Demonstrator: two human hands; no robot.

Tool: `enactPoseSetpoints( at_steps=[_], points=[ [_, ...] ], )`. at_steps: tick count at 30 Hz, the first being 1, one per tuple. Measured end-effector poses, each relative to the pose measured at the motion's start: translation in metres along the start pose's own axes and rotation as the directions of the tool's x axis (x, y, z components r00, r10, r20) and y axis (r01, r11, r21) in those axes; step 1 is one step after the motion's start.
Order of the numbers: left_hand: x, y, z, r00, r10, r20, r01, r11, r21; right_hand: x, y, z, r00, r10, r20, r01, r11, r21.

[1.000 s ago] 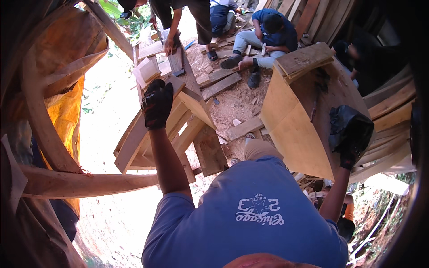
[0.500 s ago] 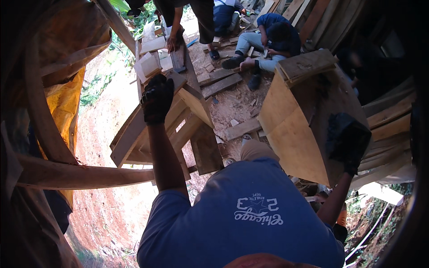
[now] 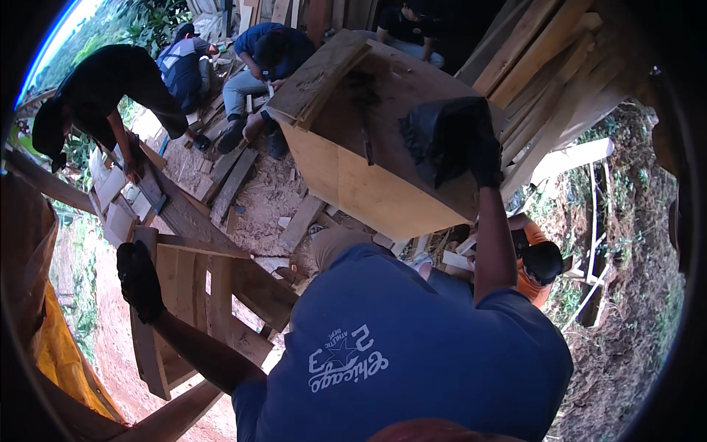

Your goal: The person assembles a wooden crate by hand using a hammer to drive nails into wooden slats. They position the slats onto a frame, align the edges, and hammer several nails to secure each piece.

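Observation:
My left hand (image 3: 141,283), in a black glove, is closed at the upper edge of a slatted wooden frame (image 3: 177,283) on the left. The frame is built of planks and stands tilted. To the right, my black-gloved right hand (image 3: 484,156) grips the side of a black plastic bag (image 3: 442,136). That bag rests on the brown top of a plywood-sided wooden box (image 3: 390,193). A dark slender item (image 3: 367,147) lies near the box top's edge. The fingers of both hands show only partly against dark surroundings.
A person in black (image 3: 125,81) bends over a plank bench (image 3: 177,199) at the left. Another sits in a blue shirt (image 3: 276,48) behind the box. Someone in orange (image 3: 534,261) is low at the right. Offcuts (image 3: 302,221) litter the dirt, and long boards (image 3: 545,66) lean behind.
The view has swung to the right, so the frame and box appear farther left. My left hand stays at the frame and my right hand at the bag. The person in orange shows more.

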State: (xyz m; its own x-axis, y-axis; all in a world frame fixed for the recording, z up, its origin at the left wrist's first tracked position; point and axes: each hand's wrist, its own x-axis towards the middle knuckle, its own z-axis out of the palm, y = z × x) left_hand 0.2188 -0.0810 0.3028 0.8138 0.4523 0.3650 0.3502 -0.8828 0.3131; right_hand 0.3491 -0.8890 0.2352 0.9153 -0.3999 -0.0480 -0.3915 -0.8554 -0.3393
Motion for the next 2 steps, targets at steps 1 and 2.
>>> enactPoseSetpoints(
  at_steps=[1,2],
  points=[
    [0.008,-0.039,0.019,0.989,0.136,-0.059,-0.137,0.991,-0.009,-0.002,-0.004,-0.007,1.000,0.014,0.008,-0.014,1.000,0.023],
    [0.017,-0.061,0.032,0.996,0.088,-0.002,-0.088,0.995,-0.040,-0.008,0.007,-0.014,0.999,0.037,-0.008,-0.037,0.999,0.026]
  ],
)
